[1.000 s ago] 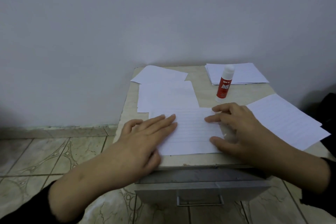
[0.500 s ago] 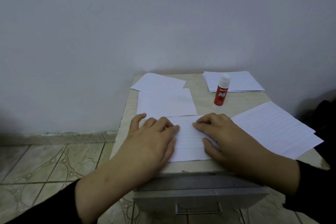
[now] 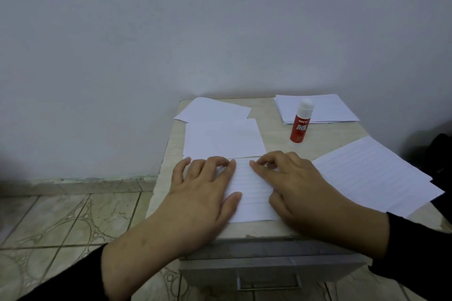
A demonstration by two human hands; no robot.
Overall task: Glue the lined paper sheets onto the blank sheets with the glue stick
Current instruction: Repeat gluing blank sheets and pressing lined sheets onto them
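Far left: tiled floor [image 3: 61, 222], grey wall above it. Small table [image 3: 274, 134] starts mid-frame, drawer with handle [image 3: 269, 284] under its front edge.

Blank sheet [image 3: 212, 110] at table's 11 o'clock corner, tilted, overhanging the left edge. A second blank sheet [image 3: 223, 139] sits just in front of it and overlaps its near edge.

Left hand [image 3: 203, 193] flat at 7 o'clock, palm down on the left part of the lined sheet [image 3: 249, 188], fingers bent at the knuckles with tips down on the paper, thumb stretched along the sheet. Pressing, not pinching.

Lined sheet at 6 o'clock, its far edge overlapping the second blank sheet's near edge.

Right hand [image 3: 293, 186] on the sheet's right part, same posture: fingertips curled down onto the paper, thumb on the near part. Index tips of both hands close together, not touching.

Glue stick [image 3: 300, 124] upright, capped, at 1 o'clock, just behind the right hand, apart from it.

Stack of lined sheets [image 3: 327, 110] behind the glue stick at the back right corner.

Loose lined sheets [image 3: 376, 173] at 3 o'clock, overhanging the right edge.
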